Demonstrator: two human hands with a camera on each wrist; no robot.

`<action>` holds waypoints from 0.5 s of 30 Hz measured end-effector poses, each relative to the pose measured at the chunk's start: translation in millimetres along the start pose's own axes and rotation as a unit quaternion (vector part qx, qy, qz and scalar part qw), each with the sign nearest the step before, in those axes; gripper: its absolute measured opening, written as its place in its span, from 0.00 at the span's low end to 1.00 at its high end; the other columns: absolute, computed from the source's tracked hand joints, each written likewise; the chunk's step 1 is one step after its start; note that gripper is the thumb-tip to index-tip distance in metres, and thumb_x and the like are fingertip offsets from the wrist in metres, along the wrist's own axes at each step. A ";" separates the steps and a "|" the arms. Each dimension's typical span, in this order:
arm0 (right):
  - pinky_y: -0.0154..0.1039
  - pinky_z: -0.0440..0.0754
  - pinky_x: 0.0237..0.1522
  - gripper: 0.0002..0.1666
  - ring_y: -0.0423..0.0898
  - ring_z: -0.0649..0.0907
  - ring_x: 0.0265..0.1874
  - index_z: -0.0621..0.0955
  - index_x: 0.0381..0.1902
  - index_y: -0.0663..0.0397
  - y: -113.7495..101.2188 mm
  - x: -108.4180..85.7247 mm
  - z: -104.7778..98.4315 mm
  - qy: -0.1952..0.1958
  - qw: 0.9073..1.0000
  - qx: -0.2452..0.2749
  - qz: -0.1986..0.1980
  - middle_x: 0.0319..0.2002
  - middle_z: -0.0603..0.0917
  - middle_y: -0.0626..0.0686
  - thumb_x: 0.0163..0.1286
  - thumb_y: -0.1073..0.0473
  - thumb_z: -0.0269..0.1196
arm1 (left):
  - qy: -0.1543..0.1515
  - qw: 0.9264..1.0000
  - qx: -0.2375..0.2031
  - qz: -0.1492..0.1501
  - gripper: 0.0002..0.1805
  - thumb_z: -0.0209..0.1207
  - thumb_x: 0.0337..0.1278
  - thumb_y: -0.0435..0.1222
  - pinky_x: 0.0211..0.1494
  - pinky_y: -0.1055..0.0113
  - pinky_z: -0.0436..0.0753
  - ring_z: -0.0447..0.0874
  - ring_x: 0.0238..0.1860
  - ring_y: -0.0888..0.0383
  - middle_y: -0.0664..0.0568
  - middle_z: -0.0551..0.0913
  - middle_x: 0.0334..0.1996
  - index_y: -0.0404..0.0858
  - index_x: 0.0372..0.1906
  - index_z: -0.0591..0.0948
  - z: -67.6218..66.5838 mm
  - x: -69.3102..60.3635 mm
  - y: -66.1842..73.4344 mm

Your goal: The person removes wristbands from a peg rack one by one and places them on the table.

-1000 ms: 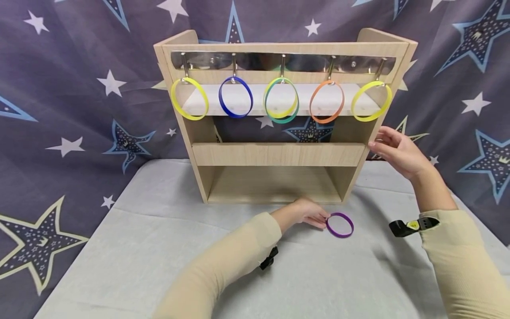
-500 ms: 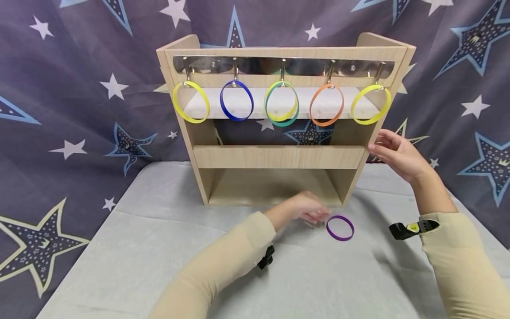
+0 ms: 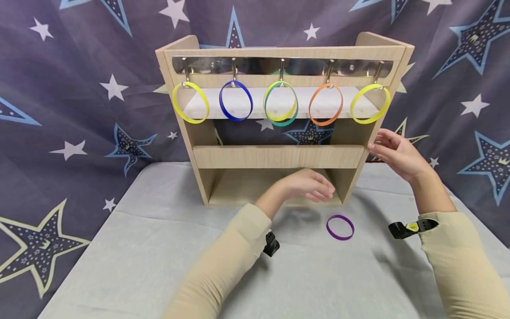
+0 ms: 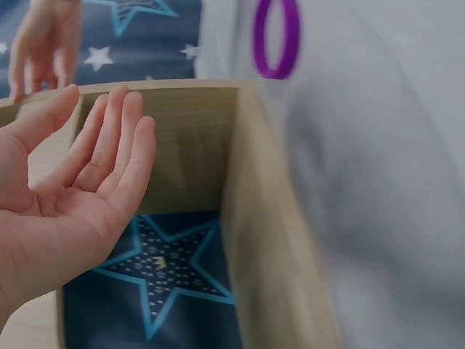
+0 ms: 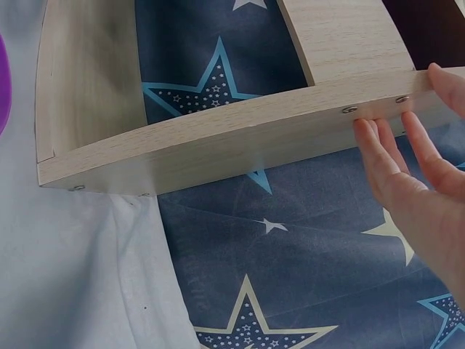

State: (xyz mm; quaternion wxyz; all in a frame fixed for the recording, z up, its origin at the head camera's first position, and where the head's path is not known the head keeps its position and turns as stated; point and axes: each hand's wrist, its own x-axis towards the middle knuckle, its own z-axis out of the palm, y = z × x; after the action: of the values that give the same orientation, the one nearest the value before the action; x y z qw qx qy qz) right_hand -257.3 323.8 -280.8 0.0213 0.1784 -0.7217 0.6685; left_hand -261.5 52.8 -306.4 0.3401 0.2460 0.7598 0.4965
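A purple wristband-like ring [image 3: 340, 227] lies flat on the grey cloth in front of the wooden shelf unit [image 3: 279, 157]. My left hand [image 3: 308, 184] hovers before the unit's lower compartment, up and left of the ring, holding nothing. In the left wrist view its fingers [image 4: 109, 145] are loosely extended. At the unit's right side, my right hand [image 3: 400, 155] touches the side panel [image 5: 240, 145] with nearly straight fingertips, the thumb near its front edge. Hanging from hooks are yellow [image 3: 190, 103], blue [image 3: 236, 101], teal [image 3: 281, 124], orange [image 3: 326, 105] and another yellow ring [image 3: 370, 103].
A metal hook rail [image 3: 259, 66] runs across the unit's upper front. Behind the teal ring a further yellow ring shows on the middle hook. The grey cloth [image 3: 139, 257] covers the table, and a star-patterned curtain [image 3: 79, 110] hangs behind.
My left hand has let go of the purple ring and risen away from it, up toward the lower compartment. The ring stays on the cloth. My right hand keeps its place at the side panel.
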 end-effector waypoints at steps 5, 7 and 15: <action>0.21 0.82 0.45 0.20 0.34 0.80 0.41 0.76 0.52 0.44 3.2 -0.7 -1.1 -0.005 1.000 0.001 0.002 0.42 0.81 0.41 0.69 0.71 0.55 | 0.016 0.999 0.014 0.037 0.18 0.59 0.63 0.35 0.56 0.66 0.86 0.86 0.51 0.50 0.41 0.85 0.51 0.32 0.55 0.79 0.9 -3.1 15.7; 0.21 0.82 0.45 0.20 0.33 0.80 0.41 0.76 0.52 0.44 3.6 -0.9 -1.4 -0.005 1.000 -0.001 0.001 0.42 0.81 0.41 0.69 0.71 0.55 | 0.020 0.998 0.011 0.050 0.17 0.59 0.64 0.36 0.56 0.65 0.86 0.86 0.50 0.51 0.41 0.85 0.50 0.32 0.54 0.80 2.2 -4.4 23.0; 0.20 0.82 0.47 0.20 0.33 0.81 0.42 0.75 0.54 0.45 1.0 -0.2 -1.1 -0.016 1.000 0.009 -0.010 0.43 0.82 0.41 0.70 0.71 0.54 | 0.049 0.995 -0.016 0.082 0.15 0.60 0.63 0.36 0.47 0.71 0.87 0.85 0.51 0.48 0.40 0.85 0.50 0.33 0.52 0.81 5.6 -7.9 48.4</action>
State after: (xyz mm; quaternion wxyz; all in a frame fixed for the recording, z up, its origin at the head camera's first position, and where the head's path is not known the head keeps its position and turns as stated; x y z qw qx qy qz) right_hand -257.6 325.0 -281.7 0.0149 0.1960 -0.7140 0.6720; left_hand -250.4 69.1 -261.2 0.2647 0.2771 0.7450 0.5459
